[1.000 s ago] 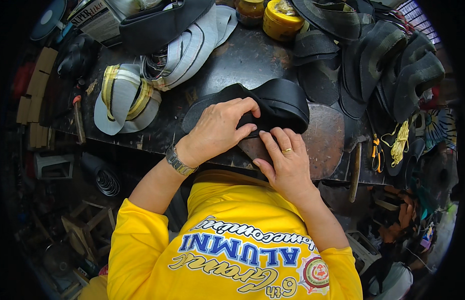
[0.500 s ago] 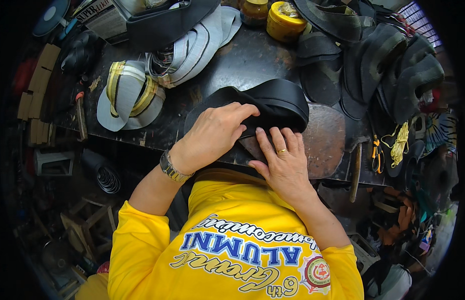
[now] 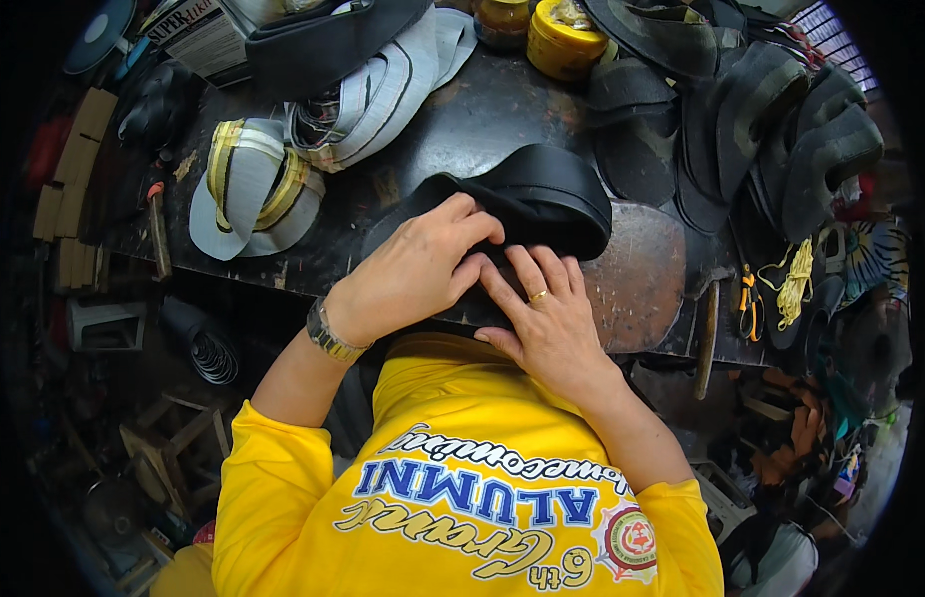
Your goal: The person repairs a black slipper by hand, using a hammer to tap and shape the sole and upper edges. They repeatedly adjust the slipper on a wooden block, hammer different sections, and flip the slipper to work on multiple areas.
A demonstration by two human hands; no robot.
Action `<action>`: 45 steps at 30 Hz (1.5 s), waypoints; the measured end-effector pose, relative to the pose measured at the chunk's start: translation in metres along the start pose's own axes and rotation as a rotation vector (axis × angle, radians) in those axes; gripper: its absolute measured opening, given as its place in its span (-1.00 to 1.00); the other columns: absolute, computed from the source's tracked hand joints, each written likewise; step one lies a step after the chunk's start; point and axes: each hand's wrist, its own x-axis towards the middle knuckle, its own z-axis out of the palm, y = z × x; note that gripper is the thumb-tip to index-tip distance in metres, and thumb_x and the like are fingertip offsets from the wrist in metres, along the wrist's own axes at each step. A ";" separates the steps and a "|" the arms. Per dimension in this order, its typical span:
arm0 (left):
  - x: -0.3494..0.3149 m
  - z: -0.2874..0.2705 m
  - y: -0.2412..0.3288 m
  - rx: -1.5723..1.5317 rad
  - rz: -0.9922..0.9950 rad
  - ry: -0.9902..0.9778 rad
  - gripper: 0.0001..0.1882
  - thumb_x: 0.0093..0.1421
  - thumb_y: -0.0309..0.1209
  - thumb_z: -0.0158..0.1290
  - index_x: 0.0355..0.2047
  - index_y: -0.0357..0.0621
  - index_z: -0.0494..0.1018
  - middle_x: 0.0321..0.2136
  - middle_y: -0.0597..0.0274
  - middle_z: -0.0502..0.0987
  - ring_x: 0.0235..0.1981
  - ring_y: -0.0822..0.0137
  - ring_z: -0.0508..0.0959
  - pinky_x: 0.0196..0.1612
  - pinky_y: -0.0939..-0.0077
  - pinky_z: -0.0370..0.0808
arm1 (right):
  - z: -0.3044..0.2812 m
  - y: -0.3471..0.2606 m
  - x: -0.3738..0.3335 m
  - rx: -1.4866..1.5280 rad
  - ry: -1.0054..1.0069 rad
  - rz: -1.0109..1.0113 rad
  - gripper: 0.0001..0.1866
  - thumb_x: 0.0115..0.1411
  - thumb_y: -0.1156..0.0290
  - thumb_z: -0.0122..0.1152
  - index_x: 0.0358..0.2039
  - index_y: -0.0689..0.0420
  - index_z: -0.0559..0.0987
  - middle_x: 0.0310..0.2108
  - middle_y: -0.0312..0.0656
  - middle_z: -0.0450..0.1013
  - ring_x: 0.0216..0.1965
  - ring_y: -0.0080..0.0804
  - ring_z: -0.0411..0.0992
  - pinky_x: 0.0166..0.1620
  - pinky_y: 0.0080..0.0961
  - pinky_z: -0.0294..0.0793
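Observation:
A black leather shoe upper (image 3: 552, 189), looped into a curved band with a smooth outer side, lies on the workbench before me. My left hand (image 3: 418, 259) has its fingers bent and closed on the upper's near edge; the exact pinch is partly hidden. Beside it, my right hand (image 3: 547, 318) rests with fingers stretched and apart, fingertips touching the lower edge of the same upper. Its index fingertip comes close to the left thumb, and its own thumb points left, free of the upper.
The dark workbench (image 3: 462, 119) carries grey-white uppers (image 3: 254, 189) at left and many black ones (image 3: 721, 129) at right. A yellow tub (image 3: 567, 40) stands at the back. A brown board (image 3: 637, 279), a hammer (image 3: 158, 229), orange-handled pliers (image 3: 749, 303) and yellow cord (image 3: 796, 284) lie near the front.
My right hand has shifted slightly left, its index finger now nearer the left thumb. My left fingers have moved a little along the upper, and its band sits slightly higher in view.

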 end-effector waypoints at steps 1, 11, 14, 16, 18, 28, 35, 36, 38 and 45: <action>-0.003 0.000 0.002 0.084 0.055 0.016 -0.70 0.15 -0.57 0.20 -0.08 -0.24 0.54 0.00 -0.01 0.51 0.00 -0.05 0.56 0.05 0.19 0.53 | -0.003 0.003 0.002 0.020 -0.003 0.001 -0.34 0.23 0.06 0.33 0.31 -0.03 0.44 0.31 -0.06 0.28 0.32 -0.06 0.21 0.35 -0.01 0.15; -0.012 0.000 -0.012 0.350 0.279 0.091 -0.74 0.04 -0.51 0.33 -0.22 -0.19 0.61 -0.03 0.12 0.53 0.05 0.12 0.53 0.04 0.33 0.48 | -0.005 0.046 0.026 0.070 0.184 -0.137 -0.58 0.12 0.49 0.36 0.03 -0.04 0.66 0.07 -0.18 0.52 0.09 -0.18 0.45 0.25 -0.04 0.31; -0.009 -0.007 -0.009 0.397 0.270 0.073 -0.79 0.05 -0.51 0.31 -0.26 -0.18 0.64 -0.11 0.17 0.57 0.05 0.16 0.53 0.07 0.34 0.47 | 0.001 0.043 0.038 0.005 0.377 -0.223 -0.71 0.09 0.41 0.37 -0.12 0.02 0.68 -0.10 -0.22 0.55 0.02 -0.27 0.46 0.31 0.08 0.22; -0.007 -0.010 -0.004 0.425 0.217 0.060 -0.82 0.06 -0.50 0.31 -0.28 -0.16 0.64 -0.15 0.20 0.58 0.06 0.19 0.53 0.16 0.26 0.43 | 0.002 0.041 0.045 -0.032 0.389 -0.224 -0.75 0.09 0.39 0.38 -0.18 0.02 0.68 -0.16 -0.28 0.54 0.00 -0.28 0.46 0.37 0.20 0.09; -0.006 -0.010 0.004 0.557 0.279 0.176 -0.84 0.07 -0.47 0.31 -0.30 -0.15 0.64 -0.19 0.23 0.58 0.06 0.22 0.53 0.25 0.10 0.33 | -0.001 0.038 0.050 -0.025 0.409 -0.220 -0.79 0.09 0.39 0.38 -0.22 0.03 0.68 -0.21 -0.32 0.54 -0.01 -0.30 0.46 0.41 0.28 -0.02; -0.009 -0.013 0.013 0.449 0.421 0.078 -0.82 0.05 -0.34 0.37 -0.38 0.03 0.58 -0.26 0.47 0.57 0.05 0.36 0.52 0.41 -0.24 0.05 | -0.031 0.032 0.031 0.040 0.254 -0.257 -0.86 0.14 0.33 0.34 -0.29 0.00 0.60 -0.18 -0.33 0.44 0.13 -0.28 0.38 0.46 0.37 -0.28; -0.014 -0.029 -0.002 0.433 0.447 0.032 -0.80 0.05 -0.29 0.38 -0.42 0.05 0.54 -0.24 0.51 0.56 0.08 0.37 0.50 0.41 -0.23 0.04 | -0.071 0.060 -0.006 0.002 0.087 -0.199 -0.79 0.06 0.28 0.46 -0.34 -0.07 0.58 -0.12 -0.37 0.41 0.23 -0.28 0.28 0.49 0.35 -0.37; -0.013 -0.032 -0.003 0.451 0.464 0.029 -0.80 0.04 -0.30 0.38 -0.43 0.06 0.54 -0.22 0.51 0.56 0.09 0.35 0.48 0.40 -0.20 0.06 | -0.075 0.062 -0.010 0.009 0.077 -0.192 -0.80 0.06 0.27 0.47 -0.34 -0.07 0.58 -0.11 -0.37 0.41 0.24 -0.28 0.28 0.49 0.34 -0.37; -0.009 -0.038 0.000 0.509 0.421 0.074 -0.80 0.02 -0.31 0.38 -0.44 0.05 0.54 -0.20 0.50 0.56 0.12 0.33 0.48 0.39 -0.18 0.06 | -0.076 0.062 -0.014 0.040 0.087 -0.181 -0.80 0.09 0.29 0.47 -0.32 -0.06 0.60 -0.13 -0.34 0.43 0.23 -0.27 0.31 0.50 0.31 -0.34; -0.015 0.007 0.045 0.079 0.395 0.000 -0.49 0.01 -0.38 0.41 -0.03 -0.19 0.51 -0.05 0.08 0.54 0.11 0.15 0.54 0.35 0.02 0.26 | -0.058 0.028 -0.009 0.241 0.215 -0.107 -0.79 0.09 0.41 0.46 -0.27 0.08 0.62 -0.22 -0.22 0.50 -0.04 -0.20 0.50 0.36 0.06 0.18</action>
